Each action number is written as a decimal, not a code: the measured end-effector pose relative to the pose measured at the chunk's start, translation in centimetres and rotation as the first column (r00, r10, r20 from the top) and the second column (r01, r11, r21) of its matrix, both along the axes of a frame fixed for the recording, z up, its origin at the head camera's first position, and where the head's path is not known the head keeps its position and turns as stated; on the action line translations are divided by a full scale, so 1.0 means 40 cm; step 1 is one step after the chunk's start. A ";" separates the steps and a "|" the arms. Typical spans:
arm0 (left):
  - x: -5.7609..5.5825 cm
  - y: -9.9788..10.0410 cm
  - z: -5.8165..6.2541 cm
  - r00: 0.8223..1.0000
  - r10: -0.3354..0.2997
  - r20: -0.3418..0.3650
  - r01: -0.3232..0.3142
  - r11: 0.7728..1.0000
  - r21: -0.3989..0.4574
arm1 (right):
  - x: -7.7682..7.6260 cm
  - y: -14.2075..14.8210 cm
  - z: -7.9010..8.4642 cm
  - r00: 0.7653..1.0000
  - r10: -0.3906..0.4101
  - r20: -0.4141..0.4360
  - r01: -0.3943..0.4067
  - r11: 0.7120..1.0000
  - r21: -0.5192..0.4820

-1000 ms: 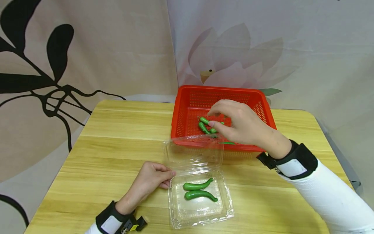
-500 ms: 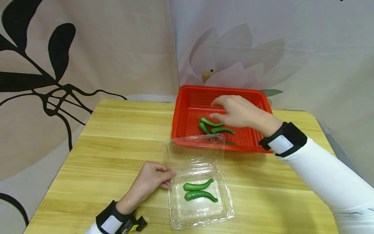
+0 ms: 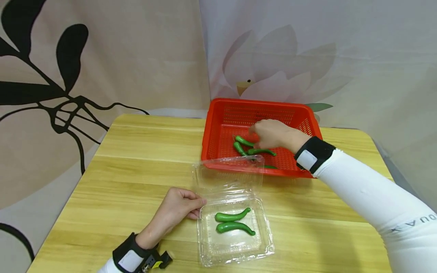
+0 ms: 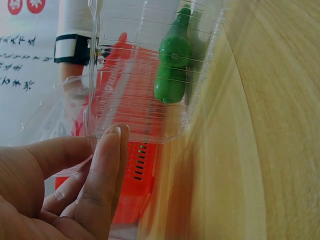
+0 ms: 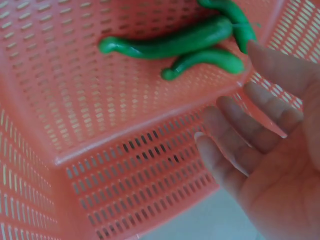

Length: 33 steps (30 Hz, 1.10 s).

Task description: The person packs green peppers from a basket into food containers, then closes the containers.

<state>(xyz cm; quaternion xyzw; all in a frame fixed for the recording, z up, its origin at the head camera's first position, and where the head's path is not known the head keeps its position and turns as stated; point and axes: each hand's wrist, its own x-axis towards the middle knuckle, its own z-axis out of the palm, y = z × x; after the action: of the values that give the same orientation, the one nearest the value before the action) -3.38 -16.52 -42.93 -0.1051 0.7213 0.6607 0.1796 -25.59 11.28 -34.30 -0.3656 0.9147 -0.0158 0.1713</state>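
Note:
My left hand [image 3: 180, 206] pinches the left edge of a clear plastic clamshell box [image 3: 235, 244], whose lid stands raised at the back. Two green chili peppers [image 3: 235, 227] lie side by side in the box's base; through its wall the left wrist view shows a green chili pepper [image 4: 172, 82]. Over the red basket [image 3: 211, 132], my right hand [image 3: 273, 134] reaches down among several green chilies [image 3: 262, 151]. In the right wrist view, the fingers of my right hand [image 5: 270, 145] are spread beside the chilies [image 5: 172, 42], with nothing between them and the thumb.
The wooden table [image 3: 136, 167] carries both containers. The box's raised lid [image 3: 227, 178] leans over the basket's front rim and covers part of it. A printed cloth [image 3: 143, 57] hangs behind the table.
My right hand first drew back, uncovering the chilies, then lowered into the basket towards them, its wrist shifting left. My left hand, the box and its two chilies stay in place.

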 end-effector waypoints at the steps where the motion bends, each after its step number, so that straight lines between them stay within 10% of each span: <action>1: 0.000 0.000 0.000 1.000 -0.001 -0.001 0.001 1.000 0.001 | -0.003 -0.001 -0.008 1.000 0.016 0.008 -0.016 1.000 0.010; 18: -0.003 -0.004 0.001 1.000 -0.007 -0.002 0.007 1.000 -0.005 | -0.020 -0.015 -0.098 0.995 0.103 0.008 -0.102 0.973 0.205; 33: -0.005 -0.003 0.004 1.000 0.000 0.003 0.000 1.000 0.007 | -0.020 0.000 -0.024 0.998 0.059 0.019 -0.061 0.988 0.145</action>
<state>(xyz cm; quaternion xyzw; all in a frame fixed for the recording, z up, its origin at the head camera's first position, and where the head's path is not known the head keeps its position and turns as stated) -3.57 -16.64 -42.77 -0.1054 0.7187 0.6630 0.1809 -26.40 11.30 -35.27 -0.3792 0.9008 0.0535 0.2048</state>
